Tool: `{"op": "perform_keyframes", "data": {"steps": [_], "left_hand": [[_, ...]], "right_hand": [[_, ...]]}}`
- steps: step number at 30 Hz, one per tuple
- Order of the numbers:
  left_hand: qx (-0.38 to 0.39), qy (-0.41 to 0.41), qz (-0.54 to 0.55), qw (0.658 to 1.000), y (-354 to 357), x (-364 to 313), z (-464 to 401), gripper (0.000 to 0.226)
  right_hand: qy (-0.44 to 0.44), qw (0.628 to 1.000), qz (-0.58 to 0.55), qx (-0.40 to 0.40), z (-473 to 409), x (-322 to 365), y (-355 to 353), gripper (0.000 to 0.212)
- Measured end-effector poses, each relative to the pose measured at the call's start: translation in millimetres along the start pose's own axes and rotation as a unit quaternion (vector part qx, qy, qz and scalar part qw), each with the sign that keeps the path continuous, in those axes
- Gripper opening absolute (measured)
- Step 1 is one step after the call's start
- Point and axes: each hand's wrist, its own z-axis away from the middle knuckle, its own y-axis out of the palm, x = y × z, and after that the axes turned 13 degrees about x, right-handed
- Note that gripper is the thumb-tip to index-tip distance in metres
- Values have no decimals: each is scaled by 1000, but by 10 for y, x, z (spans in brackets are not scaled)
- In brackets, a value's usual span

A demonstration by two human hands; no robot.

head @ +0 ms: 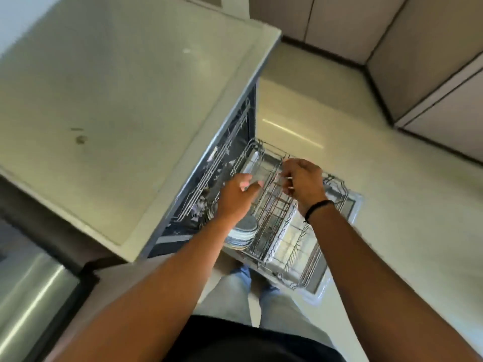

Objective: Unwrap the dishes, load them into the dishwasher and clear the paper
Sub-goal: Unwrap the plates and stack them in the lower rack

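The dishwasher's lower wire rack (337, 190) is pulled out over the open door (356, 205). A row of grey-rimmed plates (243, 231) stands at the rack's near left side. My left hand (235, 197) hovers above the plates and the rack's left part, fingers loosely extended, holding nothing. My right hand (303, 181), with a black band at its wrist, is over the middle of the rack. Its fingers are curled round a thin pale utensil (287, 178), too blurred to name. No wrapping paper is in view.
A pale countertop (117, 100) fills the left, directly above the dishwasher opening, where an upper rack (222, 165) shows inside. Beige cabinets (431, 61) line the far right. A steel appliance (28, 296) sits at the lower left. My legs stand just before the door.
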Motion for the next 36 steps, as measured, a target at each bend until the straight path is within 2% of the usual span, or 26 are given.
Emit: {"op": "perform_keyframes", "data": {"steps": [3, 4, 7, 11, 17, 21, 24, 28, 31, 36], "left_hand": [[-28, 30, 14, 999, -171, -464, 352, 28], [-70, 56, 23, 996, -308, -595, 600, 22], [-116, 55, 33, 991, -467, -769, 867, 27], [-239, 76, 94, 963, -1117, -748, 1625, 25], [-422, 80, 186, 883, -1965, -208, 2761, 25], [-505, 89, 267, 816, -2402, 378, 3659, 17], [-569, 78, 290, 765, -2631, 951, 4401, 24], [-638, 65, 329, 693, -2836, 1700, 5343, 18], [-678, 50, 353, 643, -2924, 2161, 5857, 11], [-706, 41, 395, 586, -2933, 2609, 6223, 11]], "right_hand": [[-38, 999, -26, 21, 266, 328, 132, 20], [-54, 997, -24, 54, 460, 478, 322, 19], [-74, 993, -5, 89, 582, 536, 611, 14], [-91, 970, 70, 212, 1053, 637, 1453, 15], [-101, 910, 176, 362, 1803, 390, 2766, 18], [-125, 856, 240, 441, 2375, -95, 3645, 17], [-108, 810, 278, 504, 2865, -637, 4299, 16], [-70, 739, 322, 587, 3614, -1383, 5047, 15], [-40, 699, 339, 628, 4055, -1795, 5416, 15], [-8, 656, 389, 647, 4353, -2362, 5717, 19]]}}
